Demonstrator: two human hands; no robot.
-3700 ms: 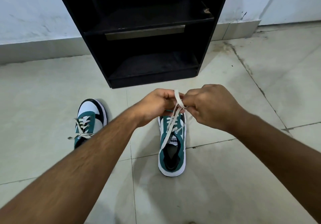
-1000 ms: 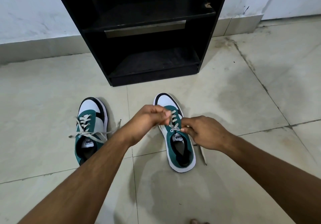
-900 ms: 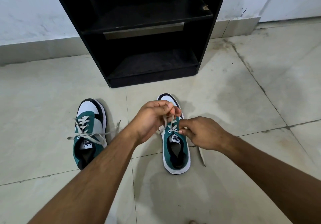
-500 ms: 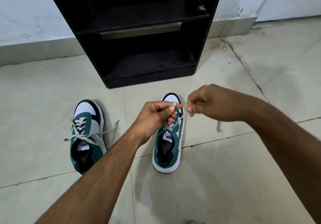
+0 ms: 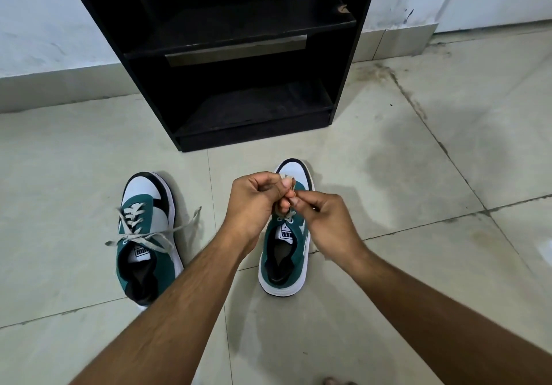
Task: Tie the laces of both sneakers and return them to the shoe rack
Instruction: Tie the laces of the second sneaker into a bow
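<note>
Two green-and-white sneakers are sitting on the tiled floor (image 5: 418,265) in front of the black shoe rack (image 5: 239,56), toes pointing toward it. The right sneaker (image 5: 285,253) is lying just in front of the rack's lower right corner; the left sneaker (image 5: 146,235) is resting beside it, further left of the rack, the two well apart.

Both hands are meeting over the right sneaker's lacing. The left hand (image 5: 254,202) is curling closed, thumb and fingers pinching a pale lace (image 5: 287,179) that is showing at its fingertips. The right hand (image 5: 325,220) is also closing narrow — its thumb and forefinger are pressing against the left hand's fingertips, gripping the same lacing. How the lace is running between the fingers cannot be told; a short stretch is emerging below them at the top eyelets.

The left sneaker's laces (image 5: 143,235) are lying loose — the ends are spreading to either side over the floor, untied.

Both rack shelves are standing empty.
</note>
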